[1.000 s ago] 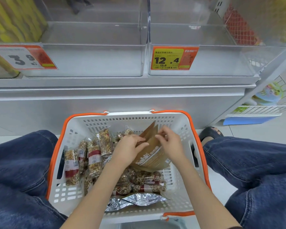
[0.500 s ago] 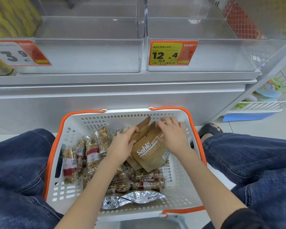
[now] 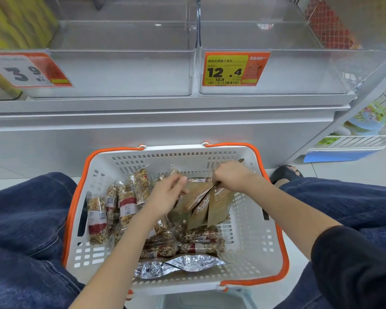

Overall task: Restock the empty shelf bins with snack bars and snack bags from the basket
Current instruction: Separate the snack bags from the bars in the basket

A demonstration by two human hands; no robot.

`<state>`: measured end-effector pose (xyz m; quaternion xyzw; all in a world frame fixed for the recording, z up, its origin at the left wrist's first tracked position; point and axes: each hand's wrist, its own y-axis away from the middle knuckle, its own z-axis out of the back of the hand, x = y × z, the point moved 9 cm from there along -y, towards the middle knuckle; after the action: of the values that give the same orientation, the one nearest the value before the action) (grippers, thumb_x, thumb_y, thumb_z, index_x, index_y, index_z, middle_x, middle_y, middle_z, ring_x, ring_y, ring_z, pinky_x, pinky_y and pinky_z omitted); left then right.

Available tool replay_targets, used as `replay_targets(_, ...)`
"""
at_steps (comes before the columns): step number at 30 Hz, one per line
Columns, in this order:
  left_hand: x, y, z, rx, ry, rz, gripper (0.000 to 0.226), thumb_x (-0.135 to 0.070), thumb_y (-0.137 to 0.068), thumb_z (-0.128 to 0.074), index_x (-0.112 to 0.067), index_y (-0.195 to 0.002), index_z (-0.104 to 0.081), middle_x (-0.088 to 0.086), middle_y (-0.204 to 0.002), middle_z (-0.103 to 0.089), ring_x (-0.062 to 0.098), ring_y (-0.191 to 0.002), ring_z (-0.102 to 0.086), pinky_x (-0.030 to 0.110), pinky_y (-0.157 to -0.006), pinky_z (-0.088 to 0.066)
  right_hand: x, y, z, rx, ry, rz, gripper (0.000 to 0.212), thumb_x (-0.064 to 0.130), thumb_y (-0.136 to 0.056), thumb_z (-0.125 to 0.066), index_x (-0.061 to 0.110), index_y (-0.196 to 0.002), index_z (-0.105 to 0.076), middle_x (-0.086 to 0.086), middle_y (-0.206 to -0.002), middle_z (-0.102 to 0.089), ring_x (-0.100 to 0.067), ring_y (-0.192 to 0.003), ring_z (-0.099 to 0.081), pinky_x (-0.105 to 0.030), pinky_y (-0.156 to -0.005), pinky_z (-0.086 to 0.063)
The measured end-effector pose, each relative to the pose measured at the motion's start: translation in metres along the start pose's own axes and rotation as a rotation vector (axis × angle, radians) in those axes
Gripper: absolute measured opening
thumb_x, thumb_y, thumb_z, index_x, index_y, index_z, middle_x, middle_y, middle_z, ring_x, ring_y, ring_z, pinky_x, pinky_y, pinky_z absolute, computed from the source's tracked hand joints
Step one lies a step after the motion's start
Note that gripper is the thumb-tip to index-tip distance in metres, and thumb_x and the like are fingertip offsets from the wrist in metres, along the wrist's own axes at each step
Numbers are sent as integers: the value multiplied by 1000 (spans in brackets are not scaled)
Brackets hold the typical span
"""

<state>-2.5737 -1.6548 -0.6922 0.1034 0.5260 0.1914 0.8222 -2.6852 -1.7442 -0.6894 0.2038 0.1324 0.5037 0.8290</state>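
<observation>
Bags (image 3: 206, 202) of brown paper stand on edge in the basket (image 3: 250, 248), fanned where both hands work at them, likely gathering several so they lift out as one stack. Nearest, a foil pouch (image 3: 183, 265) lies flat by the near wall. Beyond it, bars (image 3: 112, 210) in clear wrap lie piled across the left and middle of the basket floor, not yet picked. The left hand (image 3: 167, 192) has its fingers loosely curled against the left side of the bags, steadying them; whether it truly grips one I cannot tell. The right hand (image 3: 231, 176) pinches their top edges from above, fingers curled down. Farther off, on the shelf, the left bin (image 3: 120, 72) and right bin (image 3: 299, 72) are clear and hold nothing. The yellow tag (image 3: 234, 69) reads 12.4, presumably marking where the bags go.
</observation>
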Motion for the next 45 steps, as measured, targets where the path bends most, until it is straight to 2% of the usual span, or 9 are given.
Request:
replay_targets(3,10,-4,29,-221,96,22,22,-27,-100,-40,-16,-106,-58,-6,-88,-67,8,-86,-65,35,-81,-55,-9,15,6,-47,-21,-65,21,14,-93,-52,20,-106,-68,-2,-100,-67,-22,-90,-62,-28,-67,-45)
replay_targets(8,23,-1,55,-435,151,58,18,-23,-101,-40,-14,-105,-53,0,-91,-65,19,-79,-66,47,-71,-57,-15,40,40,-115,-85,-250,18,15,-96,-49,11,-108,-63,-10,-103,-66,-26,-89,-62,-31,-65,-40)
replay_targets(11,19,-4,44,-337,30,7,16,-24,-100,-41,-14,-104,-53,-5,-87,-64,29,-71,-64,48,-61,-56,-17,65,48,-94,-238,-407,16,1,-91,-48,8,-97,-61,-4,-74,-53,-18,-66,-51,-29,-60,-43)
replay_targets(14,15,-8,17,-209,-151,-54,16,-22,-99,-44,-13,-107,-54,-5,-88,-63,10,-53,-53,24,-48,-44,-18,99,39,-58,-351,-535,6,5,-92,-46,9,-89,-50,-2,-73,-44,-19,-69,-50,-29,-62,-46)
replay_targets(22,43,-46,-77,297,-812,-275,22,-8,-88,-51,-8,-108,-58,6,-112,-60,21,-106,-54,31,-86,-48,-9,142,-16,156,-488,-701,7,14,-96,-42,13,-89,-45,-2,-84,-46,-25,-89,-61,-29,-67,-42)
replay_targets(30,79,-79,-126,454,-731,-192,72,-30,-76,-76,-17,-139,-44,5,-140,-48,23,-128,-43,35,-109,-35,-34,178,-33,222,-671,-833,19,25,-96,-46,10,-88,-56,0,-76,-56,-18,-72,-58,-23,-61,-42)
replay_targets(33,88,-76,-151,529,-772,-140,83,-41,-76,-73,-27,-146,-31,5,-155,-23,31,-141,-16,45,-116,-19,-40,192,-44,274,-836,-885,20,29,-97,-46,19,-83,-56,8,-75,-62,-6,-63,-60,-13,-51,-44)
replay_targets(37,105,-67,-176,651,-798,-39,85,-49,-72,-73,-39,-144,-30,0,-159,13,44,-138,23,63,-111,1,-38,210,-49,278,-949,-897,12,35,-97,-46,32,-86,-51,19,-78,-58,-1,-69,-58,-13,-55,-47)
replay_targets(45,104,-81,-167,587,-797,-58,61,-52,-77,-68,-22,-129,-56,-5,-156,-9,40,-139,-10,54,-115,-15,-31,235,-50,179,-1053,-1011,9,30,-86,-64,27,-78,-66,14,-69,-71,-4,-69,-67,-21,-65,-53)
